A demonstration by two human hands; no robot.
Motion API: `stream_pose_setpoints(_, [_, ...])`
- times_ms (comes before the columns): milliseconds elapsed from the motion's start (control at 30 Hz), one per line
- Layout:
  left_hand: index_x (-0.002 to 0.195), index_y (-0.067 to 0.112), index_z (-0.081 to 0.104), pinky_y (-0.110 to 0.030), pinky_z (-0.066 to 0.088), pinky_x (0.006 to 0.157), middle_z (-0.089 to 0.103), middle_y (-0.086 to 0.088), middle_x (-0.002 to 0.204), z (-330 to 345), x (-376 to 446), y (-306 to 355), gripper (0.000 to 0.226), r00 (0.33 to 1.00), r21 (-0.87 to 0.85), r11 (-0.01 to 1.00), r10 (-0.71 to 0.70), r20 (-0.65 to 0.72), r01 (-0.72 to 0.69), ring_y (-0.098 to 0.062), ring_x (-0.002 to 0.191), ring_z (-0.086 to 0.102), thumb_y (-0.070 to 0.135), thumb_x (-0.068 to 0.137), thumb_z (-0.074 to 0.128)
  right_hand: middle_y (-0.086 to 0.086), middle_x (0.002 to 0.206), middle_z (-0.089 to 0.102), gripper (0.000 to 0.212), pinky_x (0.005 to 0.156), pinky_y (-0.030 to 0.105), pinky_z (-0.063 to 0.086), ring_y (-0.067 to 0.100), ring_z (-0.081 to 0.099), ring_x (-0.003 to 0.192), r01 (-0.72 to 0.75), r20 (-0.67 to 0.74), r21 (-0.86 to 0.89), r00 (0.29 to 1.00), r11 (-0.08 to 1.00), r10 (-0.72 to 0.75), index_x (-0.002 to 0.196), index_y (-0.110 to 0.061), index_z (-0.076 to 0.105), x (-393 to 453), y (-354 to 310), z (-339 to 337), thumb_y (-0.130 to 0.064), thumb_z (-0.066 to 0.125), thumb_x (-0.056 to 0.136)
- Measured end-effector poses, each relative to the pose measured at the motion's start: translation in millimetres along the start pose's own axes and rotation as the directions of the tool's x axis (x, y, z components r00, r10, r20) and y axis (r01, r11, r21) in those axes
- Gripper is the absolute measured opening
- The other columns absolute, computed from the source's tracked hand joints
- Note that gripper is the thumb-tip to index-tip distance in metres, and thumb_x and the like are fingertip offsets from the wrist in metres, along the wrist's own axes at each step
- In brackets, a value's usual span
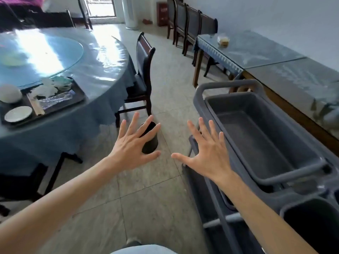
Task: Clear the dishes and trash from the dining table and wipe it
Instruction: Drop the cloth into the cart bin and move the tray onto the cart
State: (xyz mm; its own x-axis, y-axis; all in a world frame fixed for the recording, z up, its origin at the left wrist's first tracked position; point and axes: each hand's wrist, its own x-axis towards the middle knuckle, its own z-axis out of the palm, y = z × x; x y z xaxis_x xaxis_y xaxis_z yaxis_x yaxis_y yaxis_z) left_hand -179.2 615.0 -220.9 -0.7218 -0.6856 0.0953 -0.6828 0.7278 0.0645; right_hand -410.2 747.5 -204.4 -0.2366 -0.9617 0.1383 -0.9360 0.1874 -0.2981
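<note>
Both hands are held out over the tiled floor with fingers straight and spread, holding nothing: left hand [133, 145], right hand [205, 153]. They are apart and touch no object.

The round dining table [102, 74], covered in a blue cloth, carries one glass turntable [45, 57] and one dark tray [77, 97] near its edge. On the tray: one white bowl turned upside down [10, 93], one white saucer [18, 114], one crushed clear plastic bottle [55, 99], wooden chopsticks [36, 106] whose number cannot be told, and crumpled white tissue [48, 88].

One dark bin [151, 143] stands on the floor beside the table, partly behind the left hand. One dark chair [144, 74] is pushed in at the table's edge.

Well apart from the table stands one grey cart [247, 180]; its top holds one grey tub [266, 136], nothing visible inside.
</note>
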Motion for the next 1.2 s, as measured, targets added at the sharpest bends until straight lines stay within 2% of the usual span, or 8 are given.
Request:
stream_pose_setpoints(167, [0.156,0.053,-0.006,-0.062,-0.013,0.12,-0.021,0.018,0.166,-21.7,-23.1,-117.1,0.082,0.981,-0.032,0.983,-0.185,-0.051,0.183,-0.023,0.147,-0.039,0.081,0.089,0.034,-0.007,0.173,-0.011,0.114,0.127,0.055,-0.002,0.022,-0.015,0.159,0.124,0.016,0.056,0.992,0.991,-0.125,0.16,-0.05,-0.009,89.2,-93.4,30.0,-0.102,0.036,0.069])
stream_pose_setpoints(400, [0.154,0.055,-0.011,-0.06,-0.018,0.119,-0.027,0.02,0.163,-52.9,-54.7,-271.8,0.083,0.918,-0.001,0.921,-0.389,-0.085,0.39,-0.021,0.146,-0.04,0.083,0.088,0.031,-0.009,0.173,-0.008,0.112,0.128,0.056,0.006,0.017,-0.007,0.16,0.234,0.053,0.177,0.968,0.956,-0.247,0.161,-0.05,-0.002,193.7,-219.2,80.4,-0.101,0.036,0.069])
stream_pose_setpoints(633, [0.149,0.061,-0.015,-0.057,-0.02,0.119,-0.032,0.027,0.159,-65.0,-65.7,-392.0,0.081,0.795,-0.121,0.798,-0.601,-0.081,0.591,-0.016,0.143,-0.044,0.085,0.081,0.022,-0.01,0.173,0.0,0.105,0.129,0.053,0.01,0.016,0.0,0.16,0.298,0.132,0.288,0.929,0.91,-0.346,0.162,-0.048,0.009,269.8,-305.5,133.0,-0.093,0.044,0.074])
stream_pose_setpoints(833, [0.144,0.063,-0.02,-0.056,-0.02,0.119,-0.034,0.023,0.157,-61.3,-51.5,-496.1,0.082,0.685,-0.157,0.683,-0.727,-0.056,0.713,-0.02,0.146,-0.039,0.085,0.075,0.017,-0.013,0.172,0.004,0.101,0.128,0.053,0.016,0.015,0.002,0.16,0.357,0.192,0.33,0.881,0.874,-0.432,0.161,-0.048,0.013,362.7,-352.2,186.9,-0.092,0.047,0.076])
stream_pose_setpoints(933, [0.15,0.057,-0.013,-0.054,-0.016,0.121,-0.024,0.018,0.164,-52.5,-36.2,-552.9,0.083,0.611,-0.206,0.603,-0.791,-0.034,0.77,-0.019,0.149,-0.033,0.077,0.081,0.029,-0.01,0.172,0.011,0.098,0.127,0.052,0.019,0.018,0.009,0.159,0.357,0.212,0.355,0.869,0.864,-0.447,0.16,-0.047,0.018,424.8,-377.4,208.8,-0.087,0.052,0.078])
stream_pose_setpoints(1067, [0.159,0.045,-0.001,-0.053,-0.005,0.124,-0.009,0.01,0.169,-37.8,-24.7,-610.5,0.086,0.537,-0.33,0.483,-0.839,0.09,0.811,-0.023,0.155,-0.018,0.066,0.086,0.042,-0.008,0.169,0.025,0.093,0.123,0.048,0.028,0.02,0.022,0.155,0.261,0.296,0.447,0.859,0.855,-0.417,0.159,-0.046,0.025,498.2,-404.3,232.3,-0.079,0.062,0.081])
stream_pose_setpoints(1133, [0.16,0.042,0.005,-0.05,-0.001,0.125,-0.001,0.008,0.17,-31.1,-21.9,-634.7,0.088,0.468,-0.428,0.383,-0.877,0.109,0.819,-0.024,0.156,-0.012,0.064,0.084,0.045,-0.004,0.164,0.035,0.09,0.119,0.046,0.032,0.022,0.031,0.151,0.242,0.322,0.459,0.852,0.855,-0.413,0.159,-0.037,0.03,534.1,-420.5,248.0,-0.074,0.064,0.084])
stream_pose_setpoints(1200, [0.161,0.037,0.008,-0.047,0.004,0.125,0.006,0.003,0.17,-23.7,-23.9,-656.0,0.085,0.378,-0.549,0.232,-0.91,0.168,0.803,-0.024,0.157,-0.004,0.054,0.092,0.056,-0.001,0.159,0.045,0.083,0.116,0.041,0.035,0.022,0.041,0.146,0.19,0.351,0.474,0.854,0.859,-0.383,0.158,-0.027,0.038,562.0,-432.0,264.5,-0.063,0.069,0.089])
